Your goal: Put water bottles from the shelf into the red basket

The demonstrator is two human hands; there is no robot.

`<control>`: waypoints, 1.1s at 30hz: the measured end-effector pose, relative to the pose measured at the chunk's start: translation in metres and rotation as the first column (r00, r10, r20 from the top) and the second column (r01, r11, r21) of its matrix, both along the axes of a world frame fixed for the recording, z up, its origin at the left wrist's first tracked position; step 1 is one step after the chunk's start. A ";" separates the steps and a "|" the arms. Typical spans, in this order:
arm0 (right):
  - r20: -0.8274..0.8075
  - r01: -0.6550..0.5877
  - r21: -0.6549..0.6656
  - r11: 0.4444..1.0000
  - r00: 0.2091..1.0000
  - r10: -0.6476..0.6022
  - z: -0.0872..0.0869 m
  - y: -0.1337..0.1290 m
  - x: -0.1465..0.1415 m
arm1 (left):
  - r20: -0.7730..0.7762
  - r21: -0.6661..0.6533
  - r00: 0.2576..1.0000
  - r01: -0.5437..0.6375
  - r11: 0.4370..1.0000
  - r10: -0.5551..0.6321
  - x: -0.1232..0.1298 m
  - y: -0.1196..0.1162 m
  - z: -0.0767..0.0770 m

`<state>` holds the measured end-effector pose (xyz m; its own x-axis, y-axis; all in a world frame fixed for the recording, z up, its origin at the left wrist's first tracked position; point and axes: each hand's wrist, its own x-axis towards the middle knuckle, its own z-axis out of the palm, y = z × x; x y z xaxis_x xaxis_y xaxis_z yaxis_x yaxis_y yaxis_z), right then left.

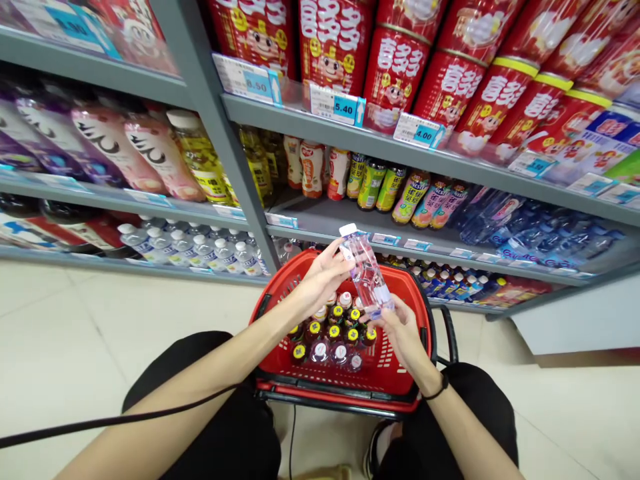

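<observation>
Left hand (pixel 325 279): grasping the upper part of the clear plastic bottle (pixel 367 270), fingers curled around it.
Right hand (pixel 400 330): grasping the bottle's lower end, black wristband (pixel 439 388) just below.
Bottle: held tilted above the red shopping basket (pixel 325 390), its white cap just beside the front edge of the grey metal shelf (pixel 325 223).
Edges: the basket's far rim sits near the shelf's bottom edge; tiled floor (pixel 75 333) spreads left of the basket.
Counts: one bottle in hand; seven yellow-capped bottles (pixel 334 331) show in the basket, with several white-capped bottles (pixel 340 353), partly hidden.
</observation>
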<state>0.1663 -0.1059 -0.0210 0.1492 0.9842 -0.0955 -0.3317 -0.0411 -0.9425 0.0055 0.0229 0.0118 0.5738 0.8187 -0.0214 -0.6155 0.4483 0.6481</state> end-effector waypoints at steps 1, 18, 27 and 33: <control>-0.047 -0.055 -0.013 0.998 0.997 0.054 0.002 -0.002 -0.003 | -0.018 0.005 1.000 -0.002 1.000 0.002 0.001 -0.001 0.001; -0.338 -0.378 -0.219 0.899 0.894 0.294 0.012 -0.010 -0.015 | -0.092 -0.024 0.994 0.051 0.998 -0.053 -0.001 -0.012 0.009; 0.705 0.090 0.005 0.996 0.706 -0.067 0.017 0.010 0.039 | -0.478 0.215 0.878 0.115 0.970 0.002 0.013 -0.026 -0.027; 0.945 -0.091 -0.212 0.973 0.235 0.228 0.018 0.004 0.058 | -0.682 0.424 0.727 0.484 0.765 -0.082 0.033 -0.060 -0.079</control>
<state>0.2241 -0.1019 -0.0033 0.0379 0.9951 -0.0918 0.8379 -0.0817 -0.5397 0.0389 -0.0376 -0.0670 0.8030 0.5933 -0.0568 0.0859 -0.0208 0.9961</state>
